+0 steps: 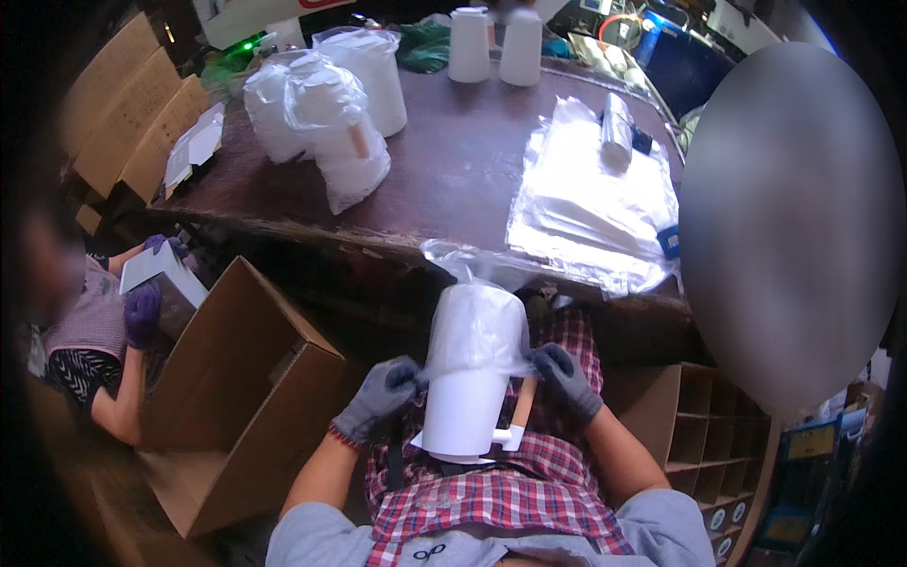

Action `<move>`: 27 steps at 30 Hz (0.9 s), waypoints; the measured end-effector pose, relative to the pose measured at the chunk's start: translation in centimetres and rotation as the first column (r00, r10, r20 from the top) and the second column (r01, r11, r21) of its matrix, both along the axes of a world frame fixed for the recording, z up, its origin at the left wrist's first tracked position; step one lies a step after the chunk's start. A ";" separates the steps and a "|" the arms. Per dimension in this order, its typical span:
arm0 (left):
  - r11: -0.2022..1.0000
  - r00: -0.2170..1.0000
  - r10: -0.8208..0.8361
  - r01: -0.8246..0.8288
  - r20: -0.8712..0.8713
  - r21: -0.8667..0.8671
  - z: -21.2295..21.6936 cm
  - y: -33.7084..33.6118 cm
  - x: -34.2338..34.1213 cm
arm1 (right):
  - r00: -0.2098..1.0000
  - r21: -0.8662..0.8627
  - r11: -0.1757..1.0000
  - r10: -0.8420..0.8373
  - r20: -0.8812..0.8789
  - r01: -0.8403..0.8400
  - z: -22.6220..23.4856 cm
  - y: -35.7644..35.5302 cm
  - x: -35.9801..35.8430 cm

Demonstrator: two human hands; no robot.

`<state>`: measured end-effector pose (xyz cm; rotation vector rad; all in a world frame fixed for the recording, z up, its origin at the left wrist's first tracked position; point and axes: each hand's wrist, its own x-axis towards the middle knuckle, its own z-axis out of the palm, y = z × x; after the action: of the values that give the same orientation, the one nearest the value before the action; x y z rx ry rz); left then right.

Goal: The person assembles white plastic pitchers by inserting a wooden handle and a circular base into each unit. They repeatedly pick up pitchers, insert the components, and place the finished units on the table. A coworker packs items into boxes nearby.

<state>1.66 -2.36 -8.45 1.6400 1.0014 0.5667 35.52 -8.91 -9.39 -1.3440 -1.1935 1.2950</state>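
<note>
A white tumbler (pixel 463 408) with a tan-gripped side handle (pixel 522 404) rests on my lap, over a plaid apron. A clear plastic bag (pixel 480 326) covers its upper part, and the bag's edge lies around the middle of the body. My left hand (pixel 381 401), in a grey glove, pinches that edge on the left side. On the right side, my gloved right hand (pixel 568 380) grips the edge just above the handle. The loose closed end of the bag reaches toward the table edge.
Bagged white tumblers (pixel 354 142) stand on the dark table (pixel 444 142), with a stack of clear bags (pixel 576 208) at its right. A co-worker's purple-gloved hand (pixel 144 312) holds a white box (pixel 168 274) beside an open carton (pixel 241 397). A divided carton (pixel 704 425) stands right.
</note>
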 end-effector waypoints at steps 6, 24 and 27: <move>0.968 0.964 -0.245 0.238 -0.101 -0.083 3.4 -7.5 -5.1 | 0.949 0.107 0.963 0.217 0.229 -0.246 1.5 -9.5 -0.3; 0.574 0.988 0.136 -0.023 -0.068 0.819 15.2 -4.4 3.3 | 0.960 0.319 0.928 0.111 0.256 -0.192 2.1 -0.5 -5.6; 0.520 0.949 0.206 -0.314 0.240 0.795 16.4 -3.6 4.6 | 0.983 0.316 0.936 0.114 0.144 -0.155 6.8 1.3 -5.3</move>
<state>6.27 -5.91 7.93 2.2433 0.9467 1.5185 30.27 -7.65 -2.60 -1.1271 -1.5346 1.0597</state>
